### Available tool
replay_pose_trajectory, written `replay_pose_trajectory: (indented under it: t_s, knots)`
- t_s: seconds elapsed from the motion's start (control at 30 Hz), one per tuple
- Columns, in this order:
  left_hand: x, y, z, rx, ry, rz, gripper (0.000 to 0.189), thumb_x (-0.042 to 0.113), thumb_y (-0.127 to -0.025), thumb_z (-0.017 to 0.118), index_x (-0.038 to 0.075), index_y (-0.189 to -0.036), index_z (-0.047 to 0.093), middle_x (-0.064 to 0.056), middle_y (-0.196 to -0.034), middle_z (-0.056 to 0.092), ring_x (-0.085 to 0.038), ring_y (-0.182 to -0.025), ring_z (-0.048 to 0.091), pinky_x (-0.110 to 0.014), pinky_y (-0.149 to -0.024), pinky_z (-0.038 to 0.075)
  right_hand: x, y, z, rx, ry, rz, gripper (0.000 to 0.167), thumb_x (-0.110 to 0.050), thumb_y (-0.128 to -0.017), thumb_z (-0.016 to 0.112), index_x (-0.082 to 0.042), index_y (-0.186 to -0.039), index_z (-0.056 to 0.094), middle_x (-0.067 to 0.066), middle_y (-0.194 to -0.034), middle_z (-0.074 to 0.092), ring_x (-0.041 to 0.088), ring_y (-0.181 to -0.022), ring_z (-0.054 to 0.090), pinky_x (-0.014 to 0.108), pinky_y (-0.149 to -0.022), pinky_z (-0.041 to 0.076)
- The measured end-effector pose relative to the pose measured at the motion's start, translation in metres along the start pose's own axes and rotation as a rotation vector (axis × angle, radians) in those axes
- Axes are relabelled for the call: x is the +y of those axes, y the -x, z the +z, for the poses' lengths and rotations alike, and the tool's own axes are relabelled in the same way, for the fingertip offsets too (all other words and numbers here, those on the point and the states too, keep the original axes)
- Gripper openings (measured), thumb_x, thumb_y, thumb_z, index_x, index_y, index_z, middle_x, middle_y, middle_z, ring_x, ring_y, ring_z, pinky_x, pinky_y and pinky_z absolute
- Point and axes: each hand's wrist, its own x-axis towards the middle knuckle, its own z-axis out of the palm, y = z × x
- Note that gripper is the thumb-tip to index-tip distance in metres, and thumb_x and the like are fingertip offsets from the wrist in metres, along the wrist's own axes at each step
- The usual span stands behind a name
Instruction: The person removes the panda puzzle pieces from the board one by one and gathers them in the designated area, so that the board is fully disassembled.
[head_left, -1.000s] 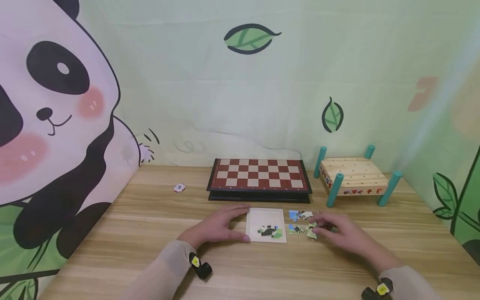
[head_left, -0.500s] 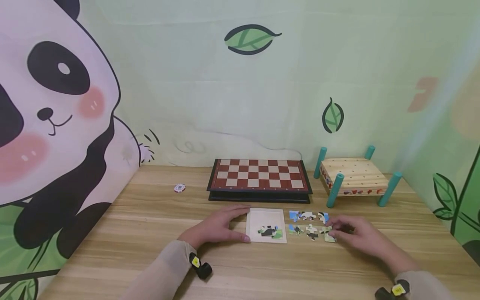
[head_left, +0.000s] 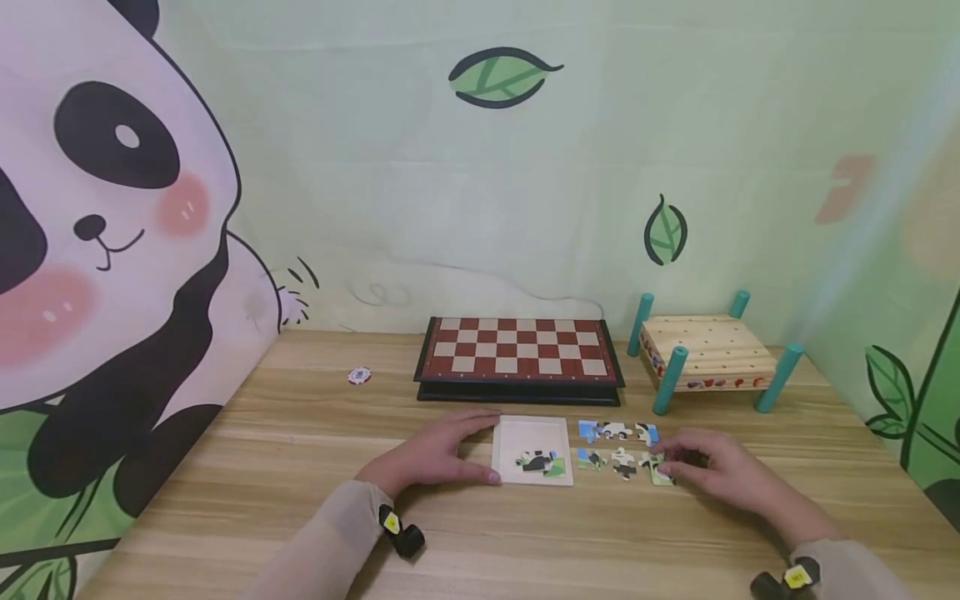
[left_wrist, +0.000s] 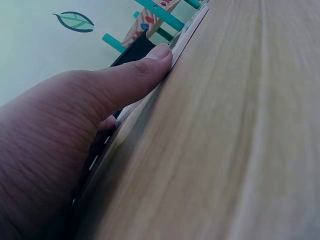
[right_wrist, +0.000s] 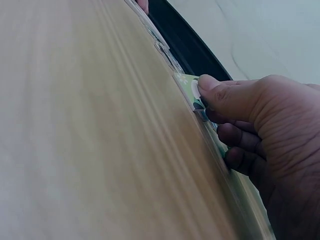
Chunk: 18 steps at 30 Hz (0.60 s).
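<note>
In the head view, my left hand (head_left: 435, 452) rests at the left edge of a white square puzzle tray (head_left: 528, 432), thumb and fingers extended against it. A few joined puzzle pieces (head_left: 542, 463) lie in the tray's near part. To its right, my right hand (head_left: 716, 468) pinches a green puzzle piece (right_wrist: 187, 87) between thumb and fingers, low over the table. Beside it lie several loose pieces in two rows, including a black-and-white puzzle piece (head_left: 623, 463) and a blue one (head_left: 589, 431). Fingers partly cover the held piece.
Behind the tray stands a folded chessboard box (head_left: 517, 350). A wooden pegboard stand (head_left: 708, 346) with teal legs is at the back right. A poker chip (head_left: 359, 376) lies at the back left. A panda-print backdrop rises behind the wooden table (head_left: 300, 433).
My right hand has moved right with the green piece, uncovering the black-and-white piece and another in the far row. Over the last half second it has hardly moved. The left hand stays put.
</note>
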Motion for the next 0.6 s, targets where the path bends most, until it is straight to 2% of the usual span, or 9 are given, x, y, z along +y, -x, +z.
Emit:
replay_pose_trajectory:
  t_s: [0.4, 0.6]
  knots:
    - [-0.0024, -0.0008, 0.0013, 0.002, 0.001, 0.005, 0.095, 0.075, -0.077, 0.069, 0.025, -0.154, 0.043, 0.007, -0.158, 0.038, -0.019, -0.147, 0.031, -0.046, -0.120, 0.027, 0.0004, 0.0007, -0.0011, -0.016, 0.011, 0.015, 0.019, -0.024, -0.093, 0.074, -0.023, -0.112, 0.073, -0.016, -0.090, 0.065, 0.004, -0.082, 0.060, 0.026, -0.072, 0.053]
    - [-0.0028, -0.0006, 0.0019, -0.005, -0.009, -0.010, 0.096, 0.077, -0.076, 0.068, 0.028, -0.154, 0.042, 0.009, -0.159, 0.037, -0.018, -0.147, 0.030, -0.044, -0.120, 0.027, 0.0021, 0.0023, -0.0037, -0.028, -0.008, 0.043, 0.019, -0.027, -0.093, 0.073, -0.025, -0.112, 0.073, -0.012, -0.090, 0.065, 0.005, -0.083, 0.060, 0.025, -0.073, 0.053]
